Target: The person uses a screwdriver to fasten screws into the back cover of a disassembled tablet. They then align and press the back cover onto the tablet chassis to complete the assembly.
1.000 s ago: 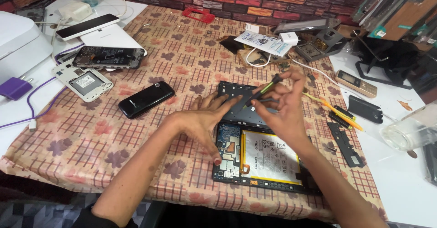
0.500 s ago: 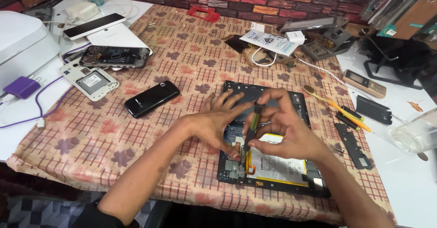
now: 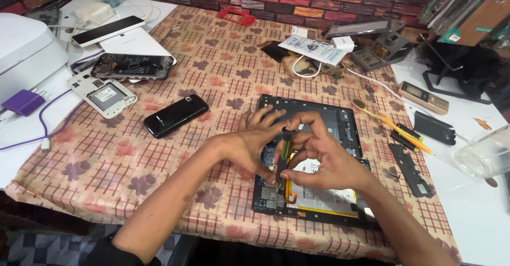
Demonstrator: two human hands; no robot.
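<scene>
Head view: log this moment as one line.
left hand: steadies screwdriver | right hand: grips screwdriver, upright | tip: on opened tablet beside battery | nearby: black phone

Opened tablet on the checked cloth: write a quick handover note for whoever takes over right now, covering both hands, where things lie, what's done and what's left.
Left hand: rests on the opened tablet and steadies the screwdriver.
Right hand: grips the screwdriver upright, tip down on the board area beside the battery.
Tablet lies back up on the checked cloth, its back cover off, insides exposed.
Black phone lies to the left, untouched. Orange-handled tool lies to the right of the tablet.
Done: cover removed.
Left: battery and board still in the frame; whether the screw under the tip is loose cannot be told.
</scene>
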